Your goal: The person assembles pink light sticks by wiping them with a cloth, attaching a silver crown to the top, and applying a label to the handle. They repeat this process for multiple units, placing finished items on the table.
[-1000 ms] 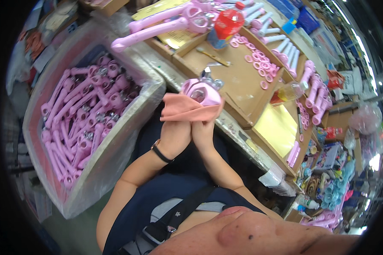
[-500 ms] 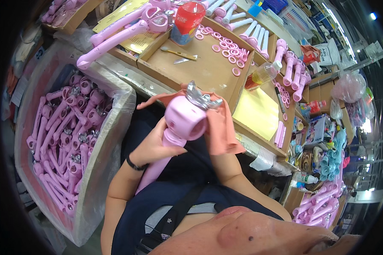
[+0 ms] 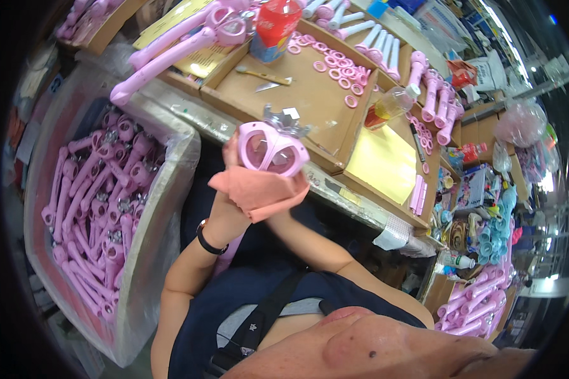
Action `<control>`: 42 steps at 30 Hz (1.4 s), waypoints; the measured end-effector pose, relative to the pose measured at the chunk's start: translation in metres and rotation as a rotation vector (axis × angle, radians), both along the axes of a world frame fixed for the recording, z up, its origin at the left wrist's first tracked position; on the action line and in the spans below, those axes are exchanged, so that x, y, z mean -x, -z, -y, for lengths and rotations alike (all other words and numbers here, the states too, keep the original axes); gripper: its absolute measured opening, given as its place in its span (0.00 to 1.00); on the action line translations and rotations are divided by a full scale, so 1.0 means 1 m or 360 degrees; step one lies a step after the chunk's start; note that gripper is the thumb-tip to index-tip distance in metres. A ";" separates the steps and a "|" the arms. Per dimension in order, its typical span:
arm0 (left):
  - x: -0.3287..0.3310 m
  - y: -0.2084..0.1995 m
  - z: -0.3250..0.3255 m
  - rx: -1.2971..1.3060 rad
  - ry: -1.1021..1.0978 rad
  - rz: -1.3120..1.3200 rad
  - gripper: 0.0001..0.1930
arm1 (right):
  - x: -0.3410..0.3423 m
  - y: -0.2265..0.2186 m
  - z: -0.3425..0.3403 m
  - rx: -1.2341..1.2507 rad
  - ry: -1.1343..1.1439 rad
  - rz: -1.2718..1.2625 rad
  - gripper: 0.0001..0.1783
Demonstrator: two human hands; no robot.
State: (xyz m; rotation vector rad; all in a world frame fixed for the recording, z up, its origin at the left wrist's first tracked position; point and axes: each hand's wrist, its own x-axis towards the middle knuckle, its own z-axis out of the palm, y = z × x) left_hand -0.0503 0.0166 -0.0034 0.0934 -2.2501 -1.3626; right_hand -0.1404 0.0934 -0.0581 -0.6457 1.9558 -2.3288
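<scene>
A pink toy wand (image 3: 273, 172) with a silver crown (image 3: 286, 121) stands in front of my body, its see-through, heart-like head turned up. My left hand (image 3: 231, 151) is closed around it, with fingers showing beside the head and the rest under an orange cloth (image 3: 262, 194). The cloth lies bunched against the lower side of the head. My right hand (image 3: 281, 218) reaches in behind the cloth and holds it against the wand; its fingers are covered. Part of the pink handle (image 3: 229, 252) shows below, by my left wrist.
On the left, a plastic-lined bin (image 3: 186, 164) holds many pink wands. Across the bench is a cardboard tray (image 3: 234, 104) with pink rings (image 3: 344, 82), a brush (image 3: 262, 76) and a red-labelled bottle (image 3: 275, 31). Yellow paper (image 3: 382, 167) and a clear bottle (image 3: 392, 107) are farther right.
The wand's head has turned, so its see-through side now faces up. The orange cloth has swung from behind the right side to the front, below the head. My right hand came along.
</scene>
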 end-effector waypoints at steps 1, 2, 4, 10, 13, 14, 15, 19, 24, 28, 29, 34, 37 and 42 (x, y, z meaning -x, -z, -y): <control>0.000 0.000 0.002 0.0121 -0.0019 -0.0124 0.30 | 0.003 -0.003 -0.004 0.0116 -0.0148 0.0268 0.28; -0.002 -0.001 0.003 -0.0156 0.0011 -0.0112 0.33 | 0.007 -0.009 -0.008 0.0469 -0.0274 0.0562 0.28; -0.006 -0.003 0.004 -0.0705 0.0205 0.0115 0.35 | 0.018 -0.028 -0.020 0.0668 -0.0528 0.0672 0.34; -0.008 0.001 0.001 -0.1769 0.0738 0.0327 0.30 | 0.035 -0.056 -0.025 0.1211 -0.1438 0.1291 0.32; -0.006 0.010 0.000 -0.1992 0.0872 0.0264 0.30 | 0.031 -0.036 -0.021 0.1576 -0.1454 0.1369 0.38; -0.007 0.012 0.001 -0.2108 0.0943 0.0252 0.31 | 0.031 -0.028 -0.022 0.1688 -0.1395 0.1357 0.40; -0.007 0.015 0.000 -0.2221 0.1014 0.0241 0.31 | 0.031 -0.019 -0.023 0.1517 -0.1285 0.1340 0.42; -0.009 0.021 -0.001 -0.2465 0.1075 0.0299 0.30 | 0.023 0.013 -0.009 0.0914 -0.1807 0.1169 0.27; -0.005 0.024 0.008 -0.2460 0.1183 0.0332 0.34 | 0.016 0.006 -0.024 0.0086 -0.0622 0.0676 0.23; -0.010 0.025 0.015 -0.2642 0.1019 0.0331 0.35 | 0.069 -0.023 -0.037 -0.0635 0.0264 -0.1205 0.17; -0.011 0.025 0.017 -0.2683 0.0973 0.0273 0.35 | 0.089 -0.029 -0.037 -0.0395 0.0375 -0.1298 0.23; -0.014 0.022 0.040 -0.2661 0.0721 0.0051 0.35 | 0.178 -0.060 -0.041 -0.0353 0.0697 -0.1335 0.24; -0.016 0.019 0.051 -0.2572 0.0617 -0.0071 0.34 | 0.197 -0.077 -0.038 -0.1318 0.0521 -0.1344 0.28; -0.018 0.014 0.054 -0.2455 0.0514 -0.0229 0.34 | 0.154 -0.074 -0.036 -0.1573 0.0362 -0.1387 0.28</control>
